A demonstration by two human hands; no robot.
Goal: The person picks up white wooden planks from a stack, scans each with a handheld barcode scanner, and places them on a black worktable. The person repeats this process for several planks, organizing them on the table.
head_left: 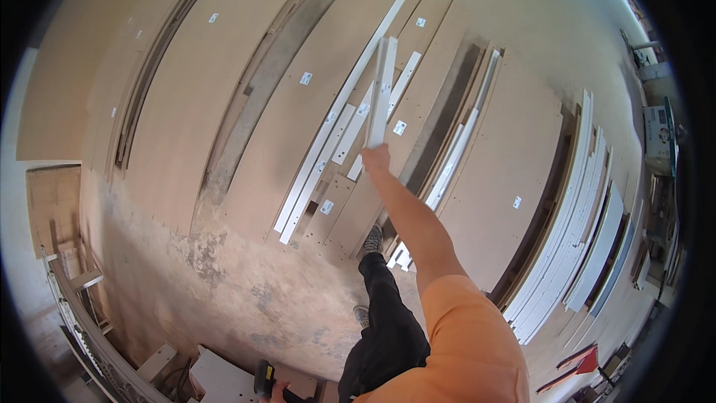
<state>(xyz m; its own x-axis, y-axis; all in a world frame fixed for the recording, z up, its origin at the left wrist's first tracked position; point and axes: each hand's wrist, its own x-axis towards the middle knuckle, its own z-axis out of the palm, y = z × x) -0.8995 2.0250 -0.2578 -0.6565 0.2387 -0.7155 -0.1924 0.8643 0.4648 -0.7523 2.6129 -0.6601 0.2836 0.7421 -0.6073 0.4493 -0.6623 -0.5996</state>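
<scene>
My right hand (pixel 375 157) reaches out ahead, closed round the near end of a long white strip of board (pixel 381 93). The strip is held up over a stack of brown panels (pixel 418 116). Under and beside it lie several narrow white strips (pixel 339 123), some with small labels. At the lower edge my left hand (pixel 278 392) shows only in part. Its fingers are wrapped round a black handheld device with a yellow patch (pixel 263 380), which looks like a barcode scanner.
Large brown panels (pixel 201 82) lie in stacks to the left, with narrow gaps between them. More panels (pixel 514 172) and white strips (pixel 556 261) lie to the right. My shoe (pixel 374 239) is close to the stack's near edge. A red object (pixel 587 362) sits at the lower right.
</scene>
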